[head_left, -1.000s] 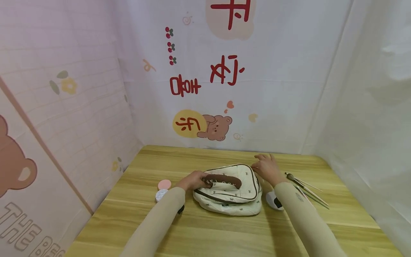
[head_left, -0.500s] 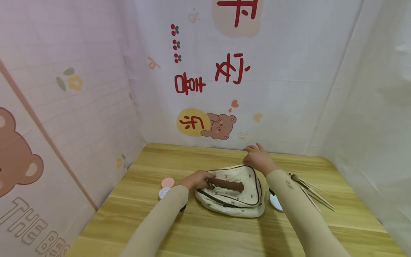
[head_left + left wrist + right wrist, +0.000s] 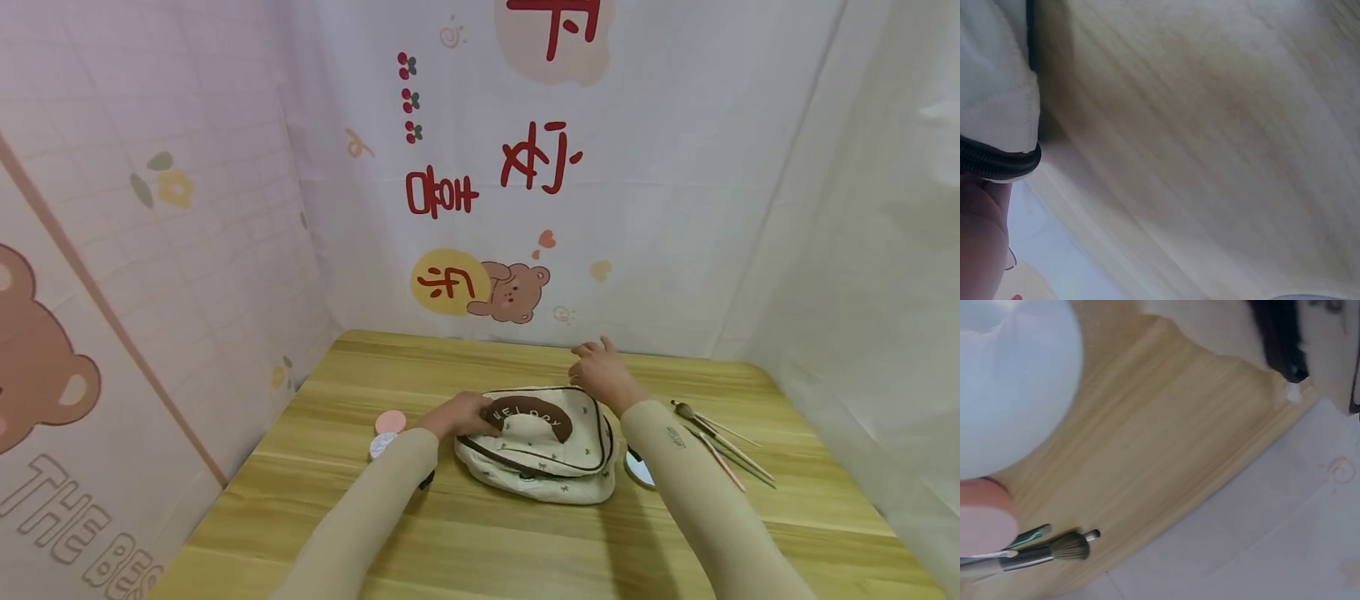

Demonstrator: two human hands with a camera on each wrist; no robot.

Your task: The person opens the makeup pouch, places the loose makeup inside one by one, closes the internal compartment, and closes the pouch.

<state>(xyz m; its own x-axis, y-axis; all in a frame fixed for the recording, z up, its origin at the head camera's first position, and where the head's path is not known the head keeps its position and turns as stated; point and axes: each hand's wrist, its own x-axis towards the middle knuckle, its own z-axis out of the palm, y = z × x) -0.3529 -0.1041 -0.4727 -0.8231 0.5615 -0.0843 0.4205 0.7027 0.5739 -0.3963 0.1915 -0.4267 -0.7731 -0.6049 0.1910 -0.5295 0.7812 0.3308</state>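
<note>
A cream quilted cosmetic bag [image 3: 517, 483] with small bow prints and dark zipper trim lies on the table. Its brown lettered handle [image 3: 551, 414] arches over the lid. My left hand [image 3: 461, 415] grips the bag's left side beside the handle; in the left wrist view, fingers [image 3: 982, 231] press under the dark zipper edge [image 3: 997, 159]. At the far right corner, my right hand [image 3: 606, 377] pinches at the zipper, with the outer fingers raised and the pull hidden by the hand. The right wrist view shows the bag's dark trim [image 3: 1279, 344] but no fingers.
On the wooden table [image 3: 480, 550], makeup brushes [image 3: 716, 437] lie at the right, near a round white-topped item [image 3: 637, 469] partly behind the sleeve. A pink disc [image 3: 390, 422] and a whitish round item [image 3: 381, 444] sit left. A printed curtain [image 3: 645, 208] hangs behind.
My right hand has shifted from the bag's right side to its far corner, away from me. The handle tipped flatter, then came upright again. My left hand keeps its place on the bag.
</note>
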